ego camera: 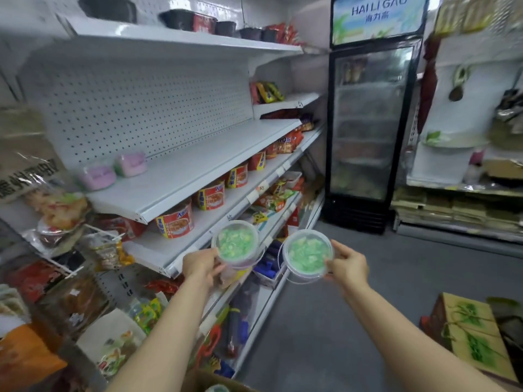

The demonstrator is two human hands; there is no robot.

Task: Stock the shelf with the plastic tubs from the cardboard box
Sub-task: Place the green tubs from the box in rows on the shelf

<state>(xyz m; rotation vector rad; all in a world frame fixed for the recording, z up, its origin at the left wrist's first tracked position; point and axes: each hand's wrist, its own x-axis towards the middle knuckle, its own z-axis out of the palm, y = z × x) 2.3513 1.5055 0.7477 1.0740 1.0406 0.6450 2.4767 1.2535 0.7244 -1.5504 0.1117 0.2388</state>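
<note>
Each hand gripped one green-filled tub, left hand (201,264) on the left tub (235,244), right hand (347,264) on the right tub (307,255); the white shelf (181,176) lay up-left of both, nearer the left hand.

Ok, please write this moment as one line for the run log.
left hand: holds green tub | right hand: holds second green tub | white shelf: two pink tubs placed | cardboard box: below
</note>
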